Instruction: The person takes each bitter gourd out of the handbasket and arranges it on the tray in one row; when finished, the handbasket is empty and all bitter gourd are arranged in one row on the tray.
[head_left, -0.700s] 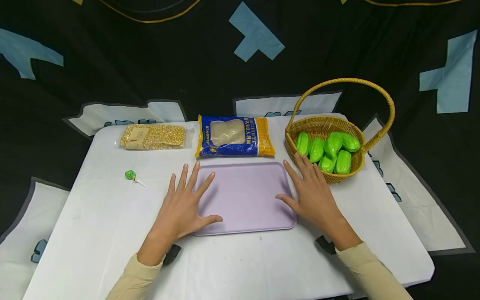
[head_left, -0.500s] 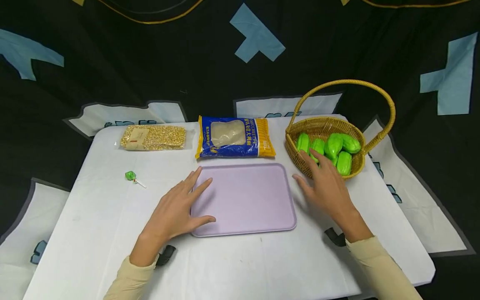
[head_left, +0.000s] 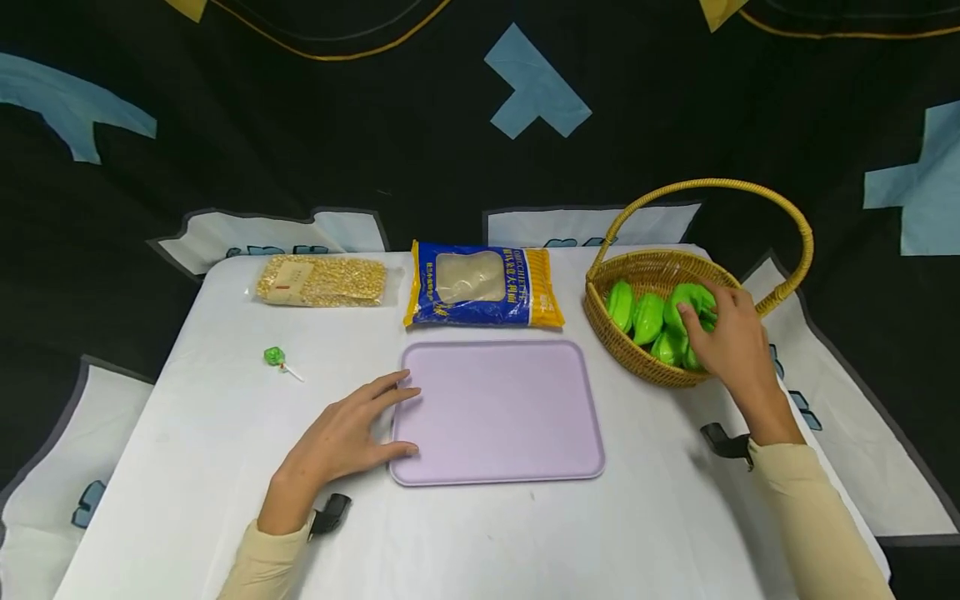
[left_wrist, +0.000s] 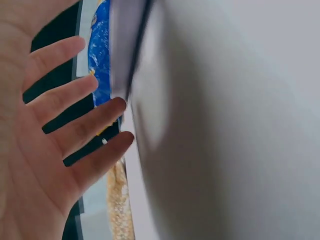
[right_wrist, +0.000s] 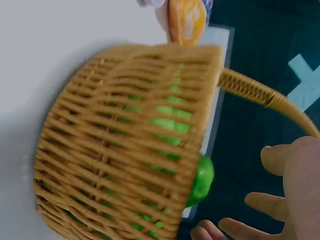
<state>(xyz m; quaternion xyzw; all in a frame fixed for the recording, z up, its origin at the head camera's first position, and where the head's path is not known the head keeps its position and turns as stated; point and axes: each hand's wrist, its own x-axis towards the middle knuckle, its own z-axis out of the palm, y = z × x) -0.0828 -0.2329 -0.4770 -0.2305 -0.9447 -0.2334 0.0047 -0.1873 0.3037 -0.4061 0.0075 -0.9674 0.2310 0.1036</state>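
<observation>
My left hand (head_left: 330, 442) is at the left edge of a flat lilac tray (head_left: 498, 412), its fingertips and thumb reaching over the rim. In the left wrist view the fingers (left_wrist: 82, 127) are extended and apart. My right hand (head_left: 738, 342) hovers over the right side of a wicker basket (head_left: 633, 360), thumb and fingers loosely bent above the fruit. Several glossy green ridged fruits, like star fruit (head_left: 648, 318), lie in it. The right wrist view shows one green fruit (right_wrist: 201, 182) poking above the rim, with a gap between it and my fingers.
Behind the tray lies a blue and yellow pasta bag (head_left: 480, 285). Left of that is a clear pack of yellow kernels (head_left: 330, 281). A green lollipop (head_left: 275, 357) lies at the left. The basket's tall handle (head_left: 712, 183) arches beside my right hand.
My right hand has moved from the tray's right edge rightward to above the basket's right side. The left hand has drawn slightly left, its fingers less spread. The head view has shifted a little.
</observation>
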